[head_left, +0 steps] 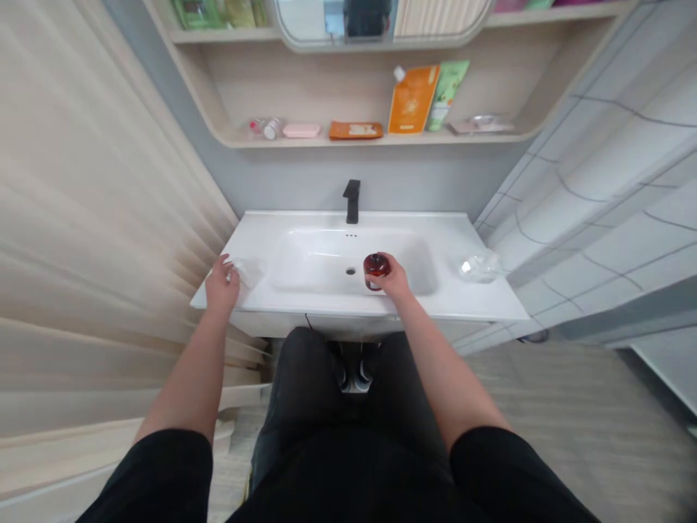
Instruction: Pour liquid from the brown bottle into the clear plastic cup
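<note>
My right hand [394, 278] is wrapped around a dark reddish-brown bottle [377, 268], which has a black top and a pale label low on its side. The bottle is over the front right part of the white sink basin [316, 272]; whether its base touches the basin is hidden. At the counter's left end, my left hand [221, 285] has its fingers curled against a crumpled clear plastic bag [249, 272]. A small whitish bit shows between those fingers.
A black faucet [353, 202] stands behind the basin. Another clear plastic bag [480, 268] lies on the counter's right. Above, a shelf [305, 143] holds an orange pouch [414, 100], a green tube [447, 94] and a pink bar [302, 131]. Curtains [136, 240] hang at left.
</note>
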Demonstrator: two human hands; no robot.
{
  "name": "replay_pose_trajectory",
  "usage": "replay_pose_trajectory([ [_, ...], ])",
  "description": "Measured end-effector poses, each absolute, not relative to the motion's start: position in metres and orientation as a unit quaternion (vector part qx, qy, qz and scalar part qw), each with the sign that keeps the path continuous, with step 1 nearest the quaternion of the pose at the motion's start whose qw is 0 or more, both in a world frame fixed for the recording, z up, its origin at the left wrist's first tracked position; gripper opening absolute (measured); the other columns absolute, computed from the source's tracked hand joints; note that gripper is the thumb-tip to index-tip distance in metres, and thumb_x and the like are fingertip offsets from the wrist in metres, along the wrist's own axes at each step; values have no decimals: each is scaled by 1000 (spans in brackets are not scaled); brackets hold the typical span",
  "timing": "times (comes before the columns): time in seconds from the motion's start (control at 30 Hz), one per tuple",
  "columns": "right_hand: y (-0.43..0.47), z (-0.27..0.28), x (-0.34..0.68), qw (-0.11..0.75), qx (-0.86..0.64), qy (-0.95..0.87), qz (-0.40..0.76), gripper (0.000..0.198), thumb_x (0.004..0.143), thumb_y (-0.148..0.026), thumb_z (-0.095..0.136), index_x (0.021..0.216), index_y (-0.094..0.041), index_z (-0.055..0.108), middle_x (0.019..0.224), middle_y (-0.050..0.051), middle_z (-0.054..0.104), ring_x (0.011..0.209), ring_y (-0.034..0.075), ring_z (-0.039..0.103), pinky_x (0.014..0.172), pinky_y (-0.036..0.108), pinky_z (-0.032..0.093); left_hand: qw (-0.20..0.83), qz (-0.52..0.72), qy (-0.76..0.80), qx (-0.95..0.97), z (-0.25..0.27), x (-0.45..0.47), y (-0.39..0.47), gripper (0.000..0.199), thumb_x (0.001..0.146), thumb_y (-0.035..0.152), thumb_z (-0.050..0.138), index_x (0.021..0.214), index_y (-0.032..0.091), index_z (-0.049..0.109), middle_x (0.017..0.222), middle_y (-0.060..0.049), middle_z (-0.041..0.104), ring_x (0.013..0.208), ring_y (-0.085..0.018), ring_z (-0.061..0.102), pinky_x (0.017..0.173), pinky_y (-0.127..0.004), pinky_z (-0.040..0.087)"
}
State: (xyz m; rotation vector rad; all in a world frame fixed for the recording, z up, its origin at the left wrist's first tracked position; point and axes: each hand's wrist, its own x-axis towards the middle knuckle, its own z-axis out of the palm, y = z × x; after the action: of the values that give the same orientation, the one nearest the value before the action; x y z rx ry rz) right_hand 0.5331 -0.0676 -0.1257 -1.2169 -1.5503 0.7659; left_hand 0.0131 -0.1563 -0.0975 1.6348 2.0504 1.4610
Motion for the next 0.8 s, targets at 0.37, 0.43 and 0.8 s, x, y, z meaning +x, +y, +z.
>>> replay_pose_trajectory([
  [0.37, -67, -126, 533, 492, -497, -643, 312, 84, 61, -51, 98, 136, -27, 69, 128, 9, 80, 118, 35, 77, 114, 54, 59, -12, 402, 739, 541, -92, 24, -150, 59, 98, 45, 69, 148, 17, 60, 130, -16, 77, 123, -30, 76, 111, -44, 58],
  [0.43, -67, -126, 533, 493, -498, -644, 308, 84, 60, -51, 98, 135, -26, 70, 129, 9, 79, 119, 36, 76, 114, 54, 58, -20, 384, 737, 556, -92, 22, -150, 52, 101, 38, 60, 149, 16, 61, 133, -17, 77, 126, -29, 75, 114, -45, 56],
  [0.8, -68, -126, 534, 497, -494, -636, 323, 87, 59, -51, 99, 136, -25, 69, 128, 10, 80, 119, 36, 76, 114, 55, 58, -40, 382, 755, 532, -87, 35, -148, 63, 93, 52, 77, 144, 18, 61, 132, -17, 78, 123, -32, 77, 108, -44, 58],
])
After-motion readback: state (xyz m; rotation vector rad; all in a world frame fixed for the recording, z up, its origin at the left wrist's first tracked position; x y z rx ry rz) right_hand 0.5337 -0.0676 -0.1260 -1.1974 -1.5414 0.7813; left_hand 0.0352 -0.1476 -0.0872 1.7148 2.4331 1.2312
